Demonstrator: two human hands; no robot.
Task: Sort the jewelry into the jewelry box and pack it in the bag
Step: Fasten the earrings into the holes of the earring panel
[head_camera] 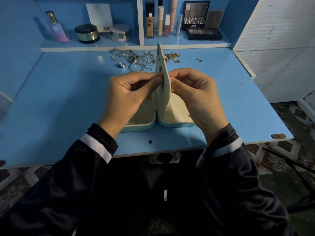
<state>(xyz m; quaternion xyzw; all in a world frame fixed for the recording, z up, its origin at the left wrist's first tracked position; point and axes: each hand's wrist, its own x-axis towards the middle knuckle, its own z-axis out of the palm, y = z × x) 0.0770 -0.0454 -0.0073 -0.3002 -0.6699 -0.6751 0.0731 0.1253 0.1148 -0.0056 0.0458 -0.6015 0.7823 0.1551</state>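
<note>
The table [59,99] is light blue. The jewelry box [136,127] is pale teal outside and cream within, with silver rings [134,58] and gold pieces [172,57]. The black sleeves [76,167] carry a white band near the cuff.

Blue table [68,99] with open jewelry box [141,124] and jewelry heap [136,58]

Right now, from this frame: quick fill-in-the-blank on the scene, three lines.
The cream panel of the jewelry box stands ____ between its two halves. The left hand and right hand pinch at that panel from ____ sides. The loose jewelry lies ____ the box.
Missing: upright; opposite; behind.
</note>
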